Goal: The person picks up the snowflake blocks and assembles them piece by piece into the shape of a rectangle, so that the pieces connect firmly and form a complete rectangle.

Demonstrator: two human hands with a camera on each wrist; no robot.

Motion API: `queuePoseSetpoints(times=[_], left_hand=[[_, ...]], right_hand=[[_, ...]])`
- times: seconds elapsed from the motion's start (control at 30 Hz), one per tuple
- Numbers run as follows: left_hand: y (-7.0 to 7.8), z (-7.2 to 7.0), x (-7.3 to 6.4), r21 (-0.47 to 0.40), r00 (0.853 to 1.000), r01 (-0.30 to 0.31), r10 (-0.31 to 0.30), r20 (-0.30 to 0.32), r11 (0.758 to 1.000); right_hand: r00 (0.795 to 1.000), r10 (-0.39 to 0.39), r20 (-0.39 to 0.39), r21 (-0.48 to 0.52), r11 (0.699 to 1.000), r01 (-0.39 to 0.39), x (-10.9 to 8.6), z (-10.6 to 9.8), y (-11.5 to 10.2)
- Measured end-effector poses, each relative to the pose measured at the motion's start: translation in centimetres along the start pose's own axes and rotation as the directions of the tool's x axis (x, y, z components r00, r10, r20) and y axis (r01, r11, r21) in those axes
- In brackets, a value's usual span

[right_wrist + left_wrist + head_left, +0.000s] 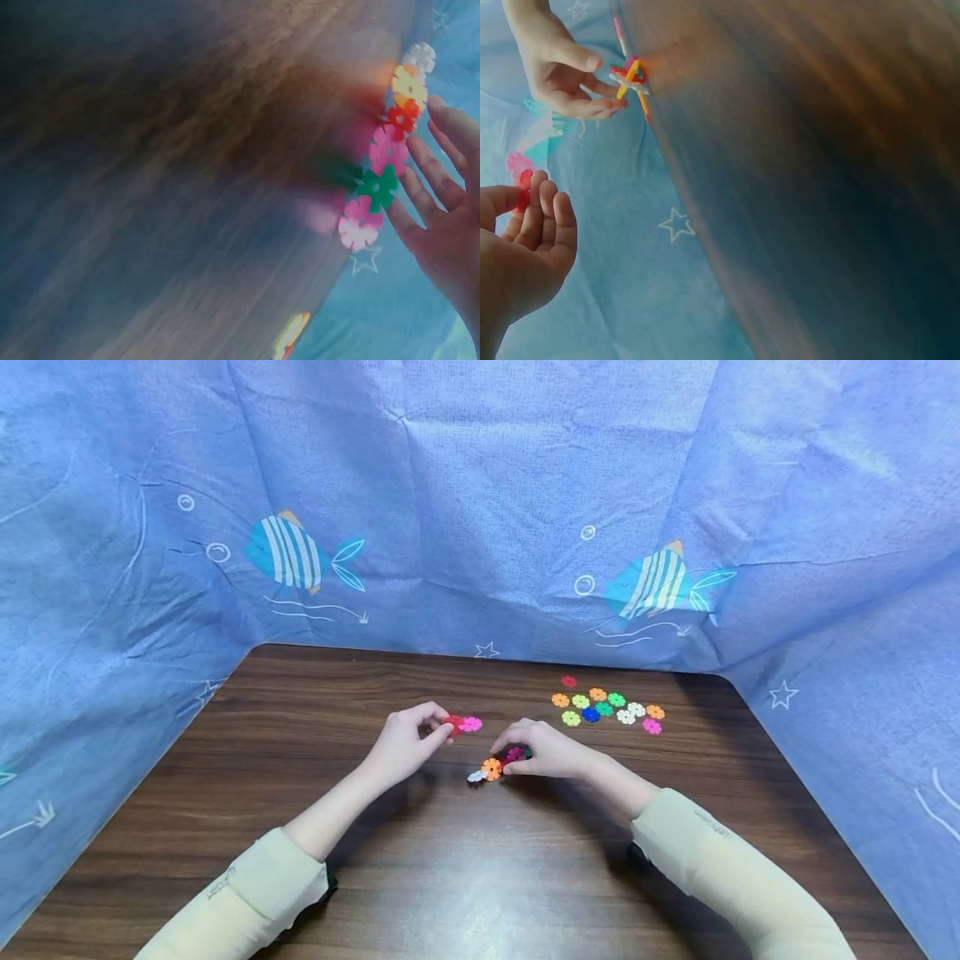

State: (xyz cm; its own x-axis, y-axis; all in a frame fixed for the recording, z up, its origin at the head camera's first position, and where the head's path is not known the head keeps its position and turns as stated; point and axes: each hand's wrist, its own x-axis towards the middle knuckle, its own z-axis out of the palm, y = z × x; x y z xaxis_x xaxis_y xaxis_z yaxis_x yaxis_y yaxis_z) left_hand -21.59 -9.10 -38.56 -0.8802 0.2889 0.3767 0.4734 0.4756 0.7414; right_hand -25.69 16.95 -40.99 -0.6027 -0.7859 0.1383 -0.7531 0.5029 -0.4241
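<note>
Near the centre of the head view, the left hand (407, 739) pinches a red flower disc (457, 725) with a pink disc (472, 724) attached. Just right and below, the flower chain (491, 769) meets the right hand (551, 749), whose grip is loose, thumb and fingers apart. The discs look light, thin, stiff and perhaps slippery; the chain's joints are probably its weak points, so it is best held by a disc's rim near a joint.
</note>
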Motion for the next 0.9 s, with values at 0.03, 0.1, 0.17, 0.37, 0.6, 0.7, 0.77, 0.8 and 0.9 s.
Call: queuePoseSetpoints(times=[0.03, 0.1, 0.17, 0.37, 0.6, 0.7, 0.77, 0.8, 0.9], left_hand=[[0.0, 0.0, 0.0, -0.008, 1.0, 0.011, -0.011, -0.003, 1.0], [-0.1, -0.1, 0.0, -0.026, 0.999, 0.032, -0.032, -0.009, 0.999], [-0.2, -0.1, 0.0, -0.048, 0.999, 0.049, -0.049, -0.013, 0.998], [-0.7, -0.2, 0.2, -0.135, 0.995, 0.098, -0.099, -0.005, 0.986], [-0.6, -0.4, 0.5, -0.141, 0.985, 0.164, -0.169, -0.023, 0.976], [-0.5, -0.4, 0.7, -0.143, 0.98, 0.167, -0.18, -0.081, 0.975], [-0.3, -0.4, 0.9, -0.157, 0.973, 0.175, -0.195, -0.123, 0.972], [-0.2, -0.4, 0.9, -0.167, 0.969, 0.182, -0.206, -0.139, 0.969], [0.2, -0.4, 1.1, -0.221, 0.959, 0.197, -0.234, -0.16, 0.955]], right_hand=[[1.0, -0.012, 0.019, -0.01, 1.0, 0.013, 0.2, 0.2, 0.0], [0.998, -0.019, 0.053, -0.018, 1.0, 0.02, 0.6, 0.7, 0.0], [0.997, -0.013, 0.077, -0.026, 1.0, 0.015, 1.0, 1.0, 0.0], [0.997, 0.01, 0.075, -0.035, 0.999, -0.007, 1.4, 1.4, 0.1], [0.997, 0.07, 0.041, 0.056, 0.996, -0.072, 1.0, 1.1, 0.1], [0.997, 0.083, -0.004, 0.111, 0.99, -0.082, 0.6, 0.7, 0.0], [0.995, 0.093, -0.035, 0.155, 0.984, -0.086, 0.4, 0.5, -0.2], [0.994, 0.096, -0.053, 0.174, 0.981, -0.086, 0.3, 0.4, -0.3], [0.988, 0.122, -0.098, 0.255, 0.963, -0.093, 0.1, -0.1, -1.0]])
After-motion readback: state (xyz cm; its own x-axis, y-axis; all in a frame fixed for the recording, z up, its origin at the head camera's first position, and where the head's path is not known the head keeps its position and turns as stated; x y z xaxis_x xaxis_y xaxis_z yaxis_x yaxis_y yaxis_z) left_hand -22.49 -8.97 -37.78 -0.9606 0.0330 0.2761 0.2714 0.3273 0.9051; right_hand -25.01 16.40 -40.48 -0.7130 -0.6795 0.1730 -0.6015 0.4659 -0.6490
